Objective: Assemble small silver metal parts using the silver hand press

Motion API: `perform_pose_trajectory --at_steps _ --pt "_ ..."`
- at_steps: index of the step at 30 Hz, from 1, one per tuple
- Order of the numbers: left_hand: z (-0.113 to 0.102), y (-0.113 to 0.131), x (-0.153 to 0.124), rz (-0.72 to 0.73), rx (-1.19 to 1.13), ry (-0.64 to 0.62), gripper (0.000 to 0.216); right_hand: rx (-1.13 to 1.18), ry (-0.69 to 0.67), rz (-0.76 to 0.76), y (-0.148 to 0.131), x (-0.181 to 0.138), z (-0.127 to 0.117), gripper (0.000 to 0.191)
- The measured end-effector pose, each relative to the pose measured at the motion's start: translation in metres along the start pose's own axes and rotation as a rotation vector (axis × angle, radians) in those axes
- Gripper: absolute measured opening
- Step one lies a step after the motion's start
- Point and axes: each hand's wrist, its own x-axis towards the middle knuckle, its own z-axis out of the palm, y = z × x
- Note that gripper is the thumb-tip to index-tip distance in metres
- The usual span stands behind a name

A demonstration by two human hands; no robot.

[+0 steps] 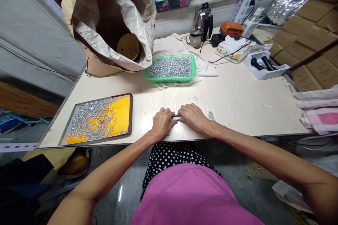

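Close to the table's front edge, my left hand and my right hand rest side by side with fingers curled down. Between them shows a slim silver-and-dark metal piece, lying low against the table; both hands hold it, and their fingers cover most of its length. A small bit of metal peeks out under the left hand. To the left lies a shallow tray with a yellow lining and many loose small metal pins. Beyond my hands stands a green basket heaped with similar small pins.
A large open sack with a round tin inside stands at the back left. Farther right are a metal kettle, a cup, an orange battery, a tissue box and a white tray of dark tools.
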Motion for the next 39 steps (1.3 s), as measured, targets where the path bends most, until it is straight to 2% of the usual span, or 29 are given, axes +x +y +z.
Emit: perform_pose_trajectory --at_steps 8,10,13,16,19,22,26,29,32,34,36,39 --pt "0.000 -0.001 0.002 -0.012 -0.050 0.021 0.021 0.021 0.031 -0.014 0.001 -0.001 0.008 0.013" --pt "0.003 0.002 -0.002 -0.038 -0.036 0.047 0.030 0.044 0.046 -0.018 0.009 0.001 0.008 0.026" --pt "0.017 0.010 -0.016 -0.049 -0.023 0.159 0.044 0.128 0.019 -0.091 0.028 0.008 0.007 0.052" --pt "0.036 0.025 -0.035 0.035 -0.069 0.240 0.050 0.196 0.005 -0.088 0.040 0.019 0.008 0.042" --pt "0.048 0.038 -0.050 0.087 -0.129 0.241 0.051 0.140 0.063 -0.010 0.039 0.032 0.009 0.028" --pt "0.047 0.045 -0.054 0.088 -0.181 0.219 0.048 0.009 0.099 -0.028 0.035 0.048 0.008 0.020" --pt "0.042 0.045 -0.050 0.054 -0.222 0.219 0.048 -0.079 0.135 -0.054 0.029 0.063 0.003 0.018" --pt "0.040 0.047 -0.054 0.068 -0.244 0.214 0.049 -0.134 0.159 -0.039 0.014 0.055 0.000 0.019" --pt "0.036 0.050 -0.074 0.136 -0.280 0.228 0.045 0.019 0.138 -0.101 -0.008 0.032 0.000 0.022" --pt "0.028 0.047 -0.092 0.161 -0.297 0.282 0.037 0.170 0.066 -0.145 -0.021 0.013 0.003 0.024" --pt "0.015 0.033 -0.108 0.109 -0.280 0.372 0.028 0.229 -0.009 -0.141 -0.027 -0.002 0.009 0.024" --pt "-0.010 -0.016 -0.124 -0.129 -0.157 0.490 0.023 0.263 -0.043 -0.104 -0.027 -0.016 0.021 0.019"
